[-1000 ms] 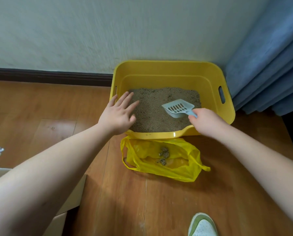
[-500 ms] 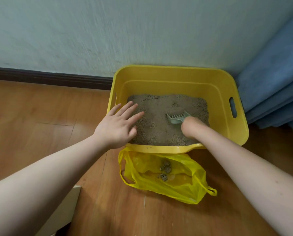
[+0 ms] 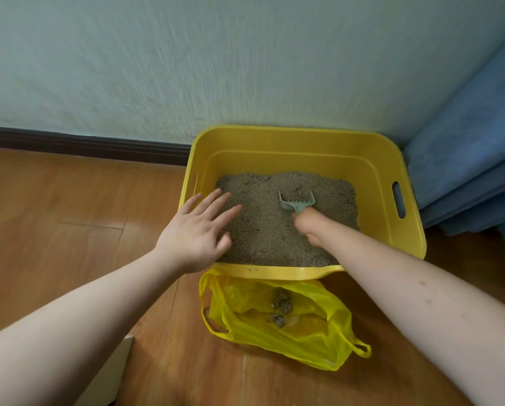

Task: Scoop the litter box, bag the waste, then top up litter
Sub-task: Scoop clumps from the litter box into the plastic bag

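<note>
A yellow litter box stands on the wooden floor against the wall, holding grey-brown litter. My right hand grips the handle of a pale blue-green slotted scoop, whose blade digs into the litter near the middle. My left hand hovers open with spread fingers over the box's near left corner. In front of the box lies an open yellow plastic bag with a few waste clumps inside.
Blue curtains hang right of the box. A dark baseboard runs along the wall. A pale box edge sits at the lower left. Wooden floor spreads to the left.
The scoop went from held above the litter to pushed down into it, my right hand reaching farther into the box. My left hand stayed by the left corner. The camera tilted closer.
</note>
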### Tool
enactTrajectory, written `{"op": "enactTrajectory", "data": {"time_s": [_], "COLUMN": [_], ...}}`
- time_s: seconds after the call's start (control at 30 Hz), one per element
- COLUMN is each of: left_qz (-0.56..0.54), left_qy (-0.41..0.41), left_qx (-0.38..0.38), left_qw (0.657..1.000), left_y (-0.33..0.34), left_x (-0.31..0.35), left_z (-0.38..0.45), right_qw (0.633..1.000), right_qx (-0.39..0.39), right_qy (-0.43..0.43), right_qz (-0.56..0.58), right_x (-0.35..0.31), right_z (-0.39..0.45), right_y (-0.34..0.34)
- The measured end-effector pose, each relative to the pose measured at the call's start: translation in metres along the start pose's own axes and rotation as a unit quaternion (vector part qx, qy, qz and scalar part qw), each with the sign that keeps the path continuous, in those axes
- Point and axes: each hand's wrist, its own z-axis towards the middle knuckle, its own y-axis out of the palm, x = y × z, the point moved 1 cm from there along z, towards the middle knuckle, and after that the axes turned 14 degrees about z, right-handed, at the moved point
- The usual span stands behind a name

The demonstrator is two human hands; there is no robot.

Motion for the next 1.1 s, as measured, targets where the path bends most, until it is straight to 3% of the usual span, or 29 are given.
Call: {"op": "enactTrajectory", "data": {"time_s": [0.07, 0.17, 0.5, 0.9, 1.1], "left_qz": [-0.001, 0.000, -0.009, -0.003, -0.011], "left_qy": [-0.003, -0.009, -0.011, -0.005, 0.002], "left_qx": [-0.001, -0.005, -0.018, -0.016, -0.028], "left_qw": [1.000, 1.000, 1.000, 1.000, 1.000], "left_y": [0.000, 0.000, -0.003, -0.004, -0.006], "left_x": [0.000, 0.000, 0.001, 0.000, 0.000], "left_z": [0.001, 0.001, 0.000, -0.001, -0.001], "right_qw": [0.997, 0.994, 0.992, 0.966, 0.967], "right_qx": [0.002, -0.001, -0.052, 0.012, 0.006], "right_qy": [-0.022, -0.054, -0.111, -0.212, -0.216], "right_qz": [0.077, 0.093, -0.032, -0.150, -0.134], "right_x": [0.000, 0.003, 0.026, 0.015, 0.026], "right_z": [-0.002, -0.006, -0.042, -0.097, -0.125], "right_y": [0.000, -0.002, -0.024, -0.060, -0.070]}}
